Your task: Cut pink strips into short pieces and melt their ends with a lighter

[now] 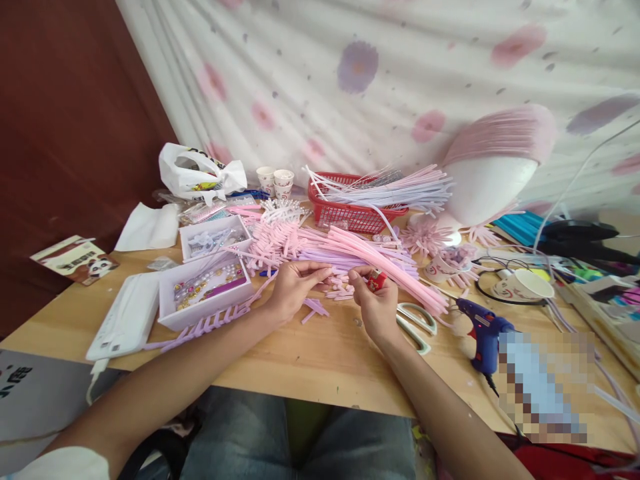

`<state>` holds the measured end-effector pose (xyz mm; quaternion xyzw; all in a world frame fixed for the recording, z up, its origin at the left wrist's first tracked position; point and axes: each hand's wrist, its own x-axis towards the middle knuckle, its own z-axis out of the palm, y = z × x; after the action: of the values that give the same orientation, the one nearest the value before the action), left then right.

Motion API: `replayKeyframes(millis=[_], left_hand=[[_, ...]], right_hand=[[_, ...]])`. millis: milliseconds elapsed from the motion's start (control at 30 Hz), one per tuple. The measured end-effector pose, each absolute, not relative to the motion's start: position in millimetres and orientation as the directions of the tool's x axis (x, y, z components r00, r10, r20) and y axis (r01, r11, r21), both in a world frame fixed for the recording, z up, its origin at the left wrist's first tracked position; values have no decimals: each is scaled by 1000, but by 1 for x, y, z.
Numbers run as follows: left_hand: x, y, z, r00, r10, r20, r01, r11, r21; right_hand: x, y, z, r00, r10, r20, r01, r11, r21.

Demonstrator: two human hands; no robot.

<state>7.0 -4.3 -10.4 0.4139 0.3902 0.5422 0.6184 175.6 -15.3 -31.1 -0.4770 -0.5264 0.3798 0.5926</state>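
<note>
My left hand [295, 290] is closed in a pinch above the middle of the table. Whatever its fingertips hold is too small to make out against the pink pieces behind. Close by on the right, my right hand [374, 303] is wrapped round a small red lighter [377, 280], partly hidden by the fingers. Short cut pink pipe cleaner pieces [340, 291] lie just beyond the hands. Behind them are a bundle of long pink pipe cleaners [385, 263] and purple pipe cleaners [320, 257]. Scissors with pale green handles [417, 320] rest beside my right hand.
A blue glue gun [484, 330] stands at the right near a paper cup [525, 287]. A red basket [345, 217] of pipe cleaners is at the back. White boxes [205, 319] with beads and a white power bank [125, 317] are at the left.
</note>
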Motion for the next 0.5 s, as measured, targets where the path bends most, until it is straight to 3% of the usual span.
replayKeyframes(millis=[333,433,500], left_hand=[[6,-2,-16,188,981,-48,-252,95,963],[-1,5,-18,149,986,73,-98,-59,993],[-10,10,-15,150,966,212,133,-233,963]], right_hand=[[176,-20,-28,146,931,334,320,275,-907],[179,-16,-26,177,921,347,367,266,-891],[182,-12,-27,195,923,333,406,233,-884]])
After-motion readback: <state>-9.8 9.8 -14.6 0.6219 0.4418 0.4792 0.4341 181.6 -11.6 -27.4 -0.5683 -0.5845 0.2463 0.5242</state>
